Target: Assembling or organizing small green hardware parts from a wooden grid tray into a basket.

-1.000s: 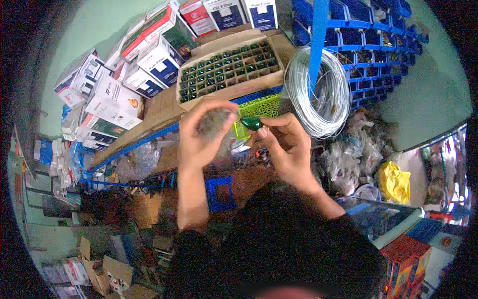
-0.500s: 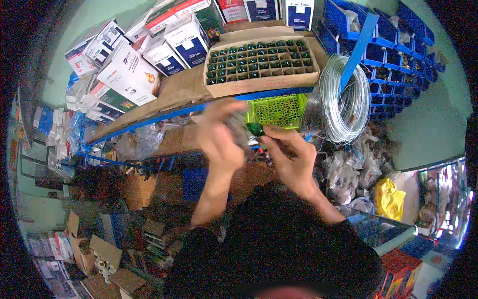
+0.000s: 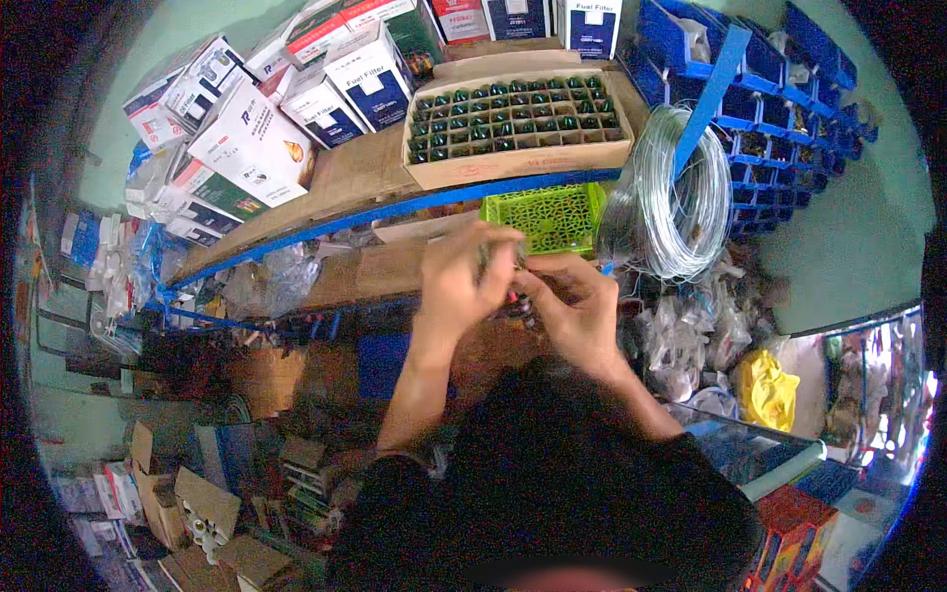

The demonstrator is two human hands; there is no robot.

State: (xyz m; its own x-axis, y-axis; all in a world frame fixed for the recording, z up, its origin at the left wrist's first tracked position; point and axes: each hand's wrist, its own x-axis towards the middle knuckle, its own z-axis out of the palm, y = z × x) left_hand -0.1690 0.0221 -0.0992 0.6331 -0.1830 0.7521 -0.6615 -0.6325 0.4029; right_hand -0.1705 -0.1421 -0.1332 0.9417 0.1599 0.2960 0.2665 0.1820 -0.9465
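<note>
Lowered hands [image 3: 523, 286] now together, below green basket [image 3: 546, 217], blurred

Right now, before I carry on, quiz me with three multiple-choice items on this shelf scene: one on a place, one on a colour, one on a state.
1. Where does the coil of silver wire hang?
A. To the right of the green basket
B. On the floor by the cardboard boxes
C. Inside the carton of green bulbs

2. What colour is the perforated basket under the shelf edge?
A. Red
B. Bright green
C. White

3. How do the left hand and the right hand stand?
A. Both resting flat on the shelf
B. Far apart, one at each side
C. Raised and close together, fingers meeting in front of the basket

Answers:
1 A: the coil hangs by the blue upright, right of the basket.
2 B: its lattice is bright green.
3 C: the fingers meet around something small, too blurred to name.
</note>
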